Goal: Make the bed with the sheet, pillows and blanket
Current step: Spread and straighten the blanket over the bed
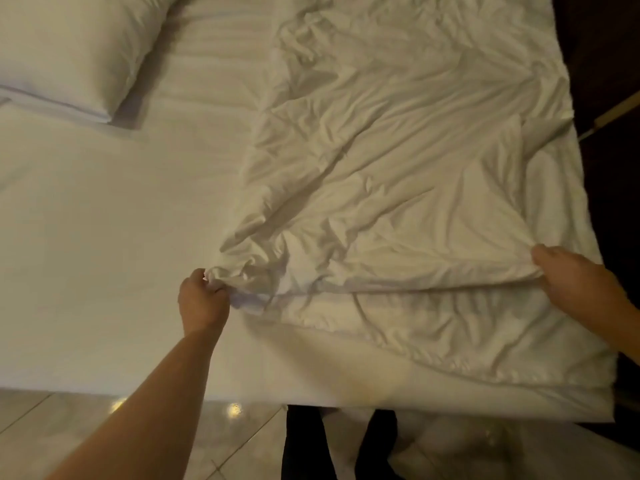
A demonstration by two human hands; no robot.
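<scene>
A crumpled white blanket (398, 161) covers the right half of the bed. Its near part is folded back on itself. My left hand (202, 299) is shut on a bunched corner of the blanket near the bed's middle. My right hand (571, 275) grips the blanket's fold edge at the right. A smooth white sheet (104, 244) covers the mattress on the left. One white pillow (69, 53) lies at the upper left corner.
The near edge of the bed (173, 389) runs across the bottom, with a tiled floor (69, 434) below it. My dark trouser legs (304, 445) stand against the bed. Dark floor and a pale wooden strip (613, 116) lie beyond the right side.
</scene>
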